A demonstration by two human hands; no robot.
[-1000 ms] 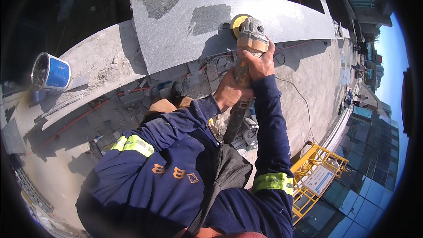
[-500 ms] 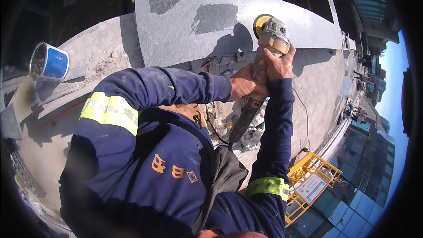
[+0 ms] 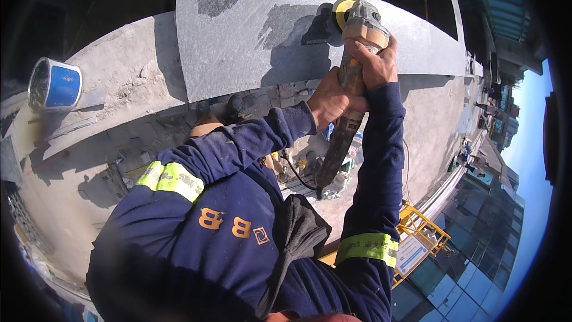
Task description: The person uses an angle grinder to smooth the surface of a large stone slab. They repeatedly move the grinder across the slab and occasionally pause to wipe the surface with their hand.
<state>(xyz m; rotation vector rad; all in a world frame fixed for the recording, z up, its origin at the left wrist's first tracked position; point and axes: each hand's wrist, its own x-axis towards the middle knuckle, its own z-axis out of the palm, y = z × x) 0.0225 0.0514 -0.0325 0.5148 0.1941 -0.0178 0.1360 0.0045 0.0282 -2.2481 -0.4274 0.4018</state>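
I hold an angle grinder (image 3: 357,30) with both hands. My right hand (image 3: 375,62) grips it just behind the grey head. My left hand (image 3: 330,100) is wrapped around the dark body lower down. The yellow disc (image 3: 341,9) sits at the edge of a large grey stone slab (image 3: 238,42). The grinder's black cable (image 3: 298,176) trails down from its rear end. Both sleeves are dark blue with yellow-green reflective bands.
A blue and white bucket (image 3: 55,85) stands on the concrete ledge (image 3: 113,71) at the left. Rubble and small scraps lie below the slab. A yellow scaffold platform (image 3: 420,232) and glass building fronts are far below at the lower right.
The grinder and both hands have shifted right and up along the slab's face. My left arm has stretched further out.
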